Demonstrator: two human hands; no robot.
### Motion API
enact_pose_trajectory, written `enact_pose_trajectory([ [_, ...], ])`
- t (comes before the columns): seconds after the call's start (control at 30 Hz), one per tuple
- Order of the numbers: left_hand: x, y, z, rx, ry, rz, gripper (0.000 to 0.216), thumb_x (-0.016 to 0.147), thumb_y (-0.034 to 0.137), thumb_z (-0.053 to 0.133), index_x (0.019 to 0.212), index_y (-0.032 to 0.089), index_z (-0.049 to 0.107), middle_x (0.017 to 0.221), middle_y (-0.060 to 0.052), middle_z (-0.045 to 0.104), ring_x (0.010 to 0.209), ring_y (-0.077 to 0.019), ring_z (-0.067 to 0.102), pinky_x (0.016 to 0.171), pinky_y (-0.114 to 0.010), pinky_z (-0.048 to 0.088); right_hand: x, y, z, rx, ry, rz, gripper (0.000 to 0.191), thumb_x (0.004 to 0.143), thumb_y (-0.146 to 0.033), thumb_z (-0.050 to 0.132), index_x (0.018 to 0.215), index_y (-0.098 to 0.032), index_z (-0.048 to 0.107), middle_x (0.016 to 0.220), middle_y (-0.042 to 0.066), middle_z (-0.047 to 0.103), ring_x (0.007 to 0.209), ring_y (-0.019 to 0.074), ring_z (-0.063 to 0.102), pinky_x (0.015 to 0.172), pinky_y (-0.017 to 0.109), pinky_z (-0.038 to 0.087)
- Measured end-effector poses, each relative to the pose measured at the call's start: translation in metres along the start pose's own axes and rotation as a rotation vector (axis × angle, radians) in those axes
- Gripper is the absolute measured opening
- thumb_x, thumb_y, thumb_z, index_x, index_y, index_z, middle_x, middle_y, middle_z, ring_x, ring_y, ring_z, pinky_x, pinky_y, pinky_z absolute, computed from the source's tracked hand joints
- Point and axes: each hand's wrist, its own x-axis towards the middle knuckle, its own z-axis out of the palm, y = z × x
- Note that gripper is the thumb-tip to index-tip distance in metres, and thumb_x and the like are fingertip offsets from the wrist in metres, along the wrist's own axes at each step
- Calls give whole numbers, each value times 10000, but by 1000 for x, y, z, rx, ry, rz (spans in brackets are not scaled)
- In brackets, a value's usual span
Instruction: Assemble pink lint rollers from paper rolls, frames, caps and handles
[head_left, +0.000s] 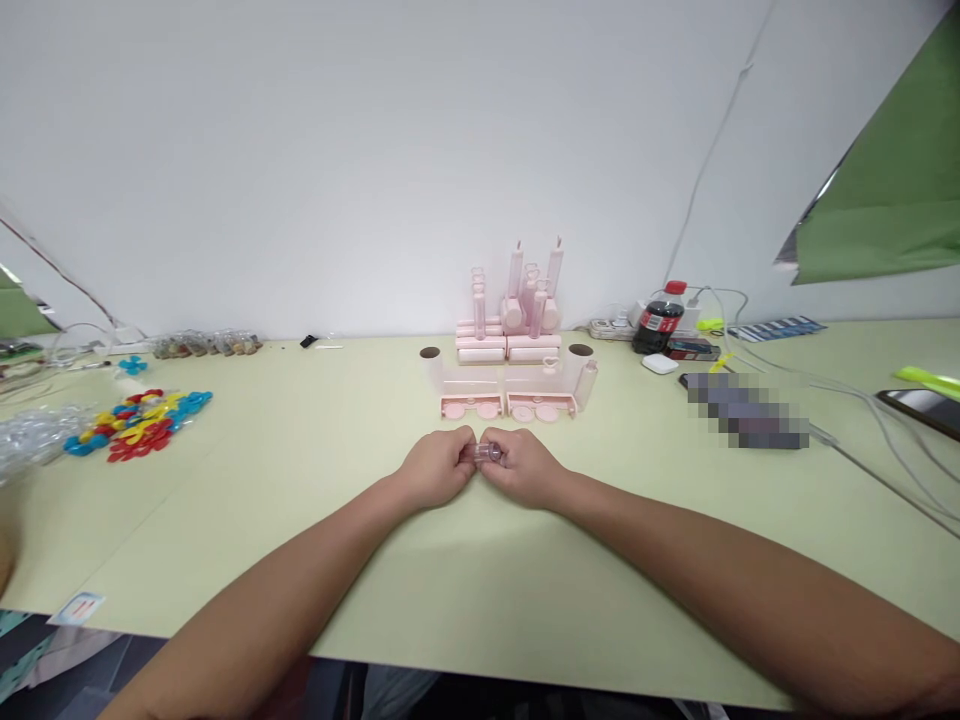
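Just above the table, my left hand (441,466) and my right hand (526,467) meet, both with curled fingers, around a small clear plastic tube (484,453) with a pinkish tint. My fingers cover both of its ends. Beyond my hands lie two pink plastic trays (471,408) with round discs in them. Behind these stand pink boxes (481,347) topped by several upright pink tubes (479,312), some with heart-shaped tops. Another pink tube (587,384) leans at the right of the trays.
Two open cylinders (430,353) flank the pink boxes. At right are a cola bottle (660,320), a white case (660,364), a blurred-out dark object (742,412) and cables (862,385). Colourful plastic flower pieces (142,425) and clear plastic bags (41,440) lie at left.
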Motion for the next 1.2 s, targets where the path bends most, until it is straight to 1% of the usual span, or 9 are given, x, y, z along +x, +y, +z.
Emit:
enact_pose_trajectory([
  [0.37,0,-2,0,-54,-10,11,91,763,212,503,732,218,417,689,26,581,627,-154,523,545,-253,316,0,3,1,14,-16,-9,121,730,-209,541,671,-211,435,599,-36,511,563,129,443,539,246,293],
  [0.53,0,-2,-1,-39,-2,17,94,774,231,500,728,217,419,687,20,576,632,-157,526,552,-254,324,1,4,1,23,-26,-27,39,743,-174,523,728,-204,504,662,-15,580,612,143,496,573,251,316],
  [0.6,0,-2,-1,-36,-6,17,87,775,236,501,732,217,428,696,17,582,638,-158,531,556,-254,330,2,4,0,27,-30,-32,41,741,-162,519,749,-202,525,684,-9,598,630,148,511,583,252,325],
  [0.83,0,-2,-2,-36,-21,5,84,778,243,504,734,216,437,716,17,599,650,-157,541,554,-252,337,1,5,-1,35,-36,-32,43,731,-157,528,740,-198,538,657,-14,583,611,146,509,569,249,323],
  [1.2,-2,-2,-3,-53,-33,1,85,780,258,511,734,217,453,725,17,609,658,-160,552,557,-253,346,1,4,-1,37,-44,-33,39,737,-160,537,742,-195,556,658,-11,601,606,145,515,568,247,334],
])
